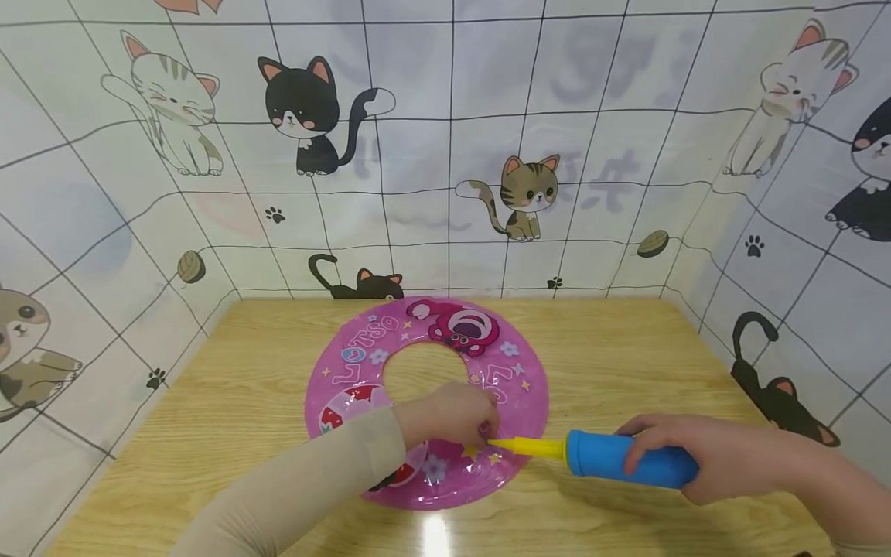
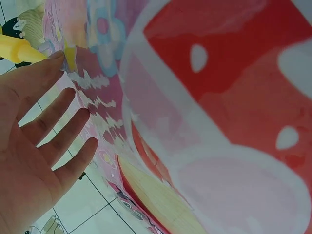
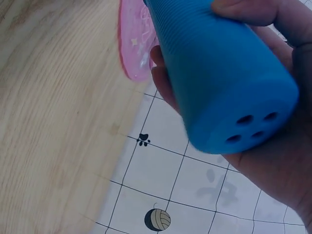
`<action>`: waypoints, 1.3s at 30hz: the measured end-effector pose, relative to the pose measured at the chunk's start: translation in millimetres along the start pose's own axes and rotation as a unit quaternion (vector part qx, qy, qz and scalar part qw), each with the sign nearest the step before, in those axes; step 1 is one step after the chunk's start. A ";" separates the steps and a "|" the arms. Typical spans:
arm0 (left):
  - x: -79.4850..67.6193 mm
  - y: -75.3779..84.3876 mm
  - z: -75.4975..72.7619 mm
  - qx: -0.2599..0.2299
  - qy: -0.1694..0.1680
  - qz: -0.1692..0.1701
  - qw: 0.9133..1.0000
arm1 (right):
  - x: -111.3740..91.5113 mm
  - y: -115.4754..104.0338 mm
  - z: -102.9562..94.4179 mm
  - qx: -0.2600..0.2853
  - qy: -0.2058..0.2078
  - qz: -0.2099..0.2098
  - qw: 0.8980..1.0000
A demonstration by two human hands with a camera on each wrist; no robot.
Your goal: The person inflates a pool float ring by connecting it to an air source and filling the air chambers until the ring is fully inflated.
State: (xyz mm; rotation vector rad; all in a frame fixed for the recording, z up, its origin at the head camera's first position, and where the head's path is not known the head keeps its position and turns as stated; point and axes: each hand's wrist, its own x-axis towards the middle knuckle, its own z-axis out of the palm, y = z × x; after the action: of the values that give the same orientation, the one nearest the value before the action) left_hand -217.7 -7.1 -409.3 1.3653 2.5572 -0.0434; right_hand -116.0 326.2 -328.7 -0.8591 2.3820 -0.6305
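Observation:
A pink swim ring [image 1: 525, 402] with a cartoon bear print lies on the wooden table. My left hand [image 1: 462, 414] reaches over its near right part. In the left wrist view, the fingertips of that hand [image 2: 44, 122] pinch at a small clear valve [image 2: 46, 47], while the other fingers stand spread beside the ring. A blue hand pump [image 1: 605, 455] is gripped in my right hand [image 1: 710, 456]. Its yellow nozzle [image 1: 529, 446] points left, with the tip right at the left fingertips and the valve. The right wrist view shows the pump's holed end cap [image 3: 243, 117], fingers wrapped round the barrel.
The table [image 1: 264, 371] has pale wood grain and shows through the ring's middle hole. White cloth walls [image 1: 418, 155] with black grid lines and cartoon cats rise at the back and both sides.

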 end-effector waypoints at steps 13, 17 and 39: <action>2.4 3.3 0.8 0.020 -0.012 -0.001 1.000 | 6.9 -30.9 -15.9 -0.035 0.022 -0.007 0.999; 3.6 2.9 1.6 0.024 -0.012 -0.001 1.000 | 5.0 -35.2 -19.1 -0.081 0.049 0.003 0.995; 4.8 -1.2 5.4 0.004 -0.014 0.005 1.000 | 11.0 -45.7 -24.5 -0.146 0.378 -0.177 0.897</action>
State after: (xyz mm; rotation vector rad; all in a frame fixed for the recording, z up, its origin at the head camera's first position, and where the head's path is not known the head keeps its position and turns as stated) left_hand -220.2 -4.6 -415.8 1.3703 2.5305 -0.0694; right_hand -118.3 293.1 -287.3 -1.3971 3.1009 -0.8837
